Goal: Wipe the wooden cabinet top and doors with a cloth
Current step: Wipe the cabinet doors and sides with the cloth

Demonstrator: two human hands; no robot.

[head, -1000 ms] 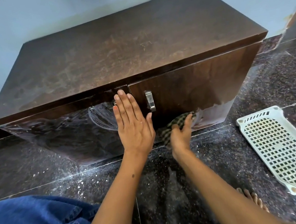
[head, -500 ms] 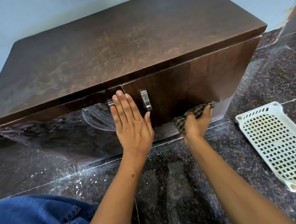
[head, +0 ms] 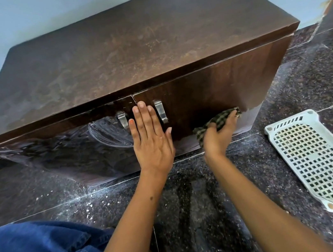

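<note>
A low dark wooden cabinet [head: 132, 51] stands on the floor against a pale wall, its top dusty and streaked. It has two doors with metal handles [head: 160, 111] at the middle seam. My left hand [head: 152, 141] lies flat with straight fingers against the doors between the two handles. My right hand [head: 217, 137] grips a green checked cloth [head: 218, 119] and presses it on the lower part of the right door [head: 216, 88]. A pale dusty patch shows at that door's lower right corner. The left door [head: 56, 148] looks glossy and reflective.
A white perforated plastic tray [head: 313, 160] lies on the dark speckled stone floor [head: 41, 192] to the right of the cabinet. Blue denim cloth covers my knees at the lower left and lower right. Bare toes show at the bottom centre.
My right hand has slid the cloth to the right along the lower right door. My left hand has stayed pressed between the handles; the camera has moved closer.
</note>
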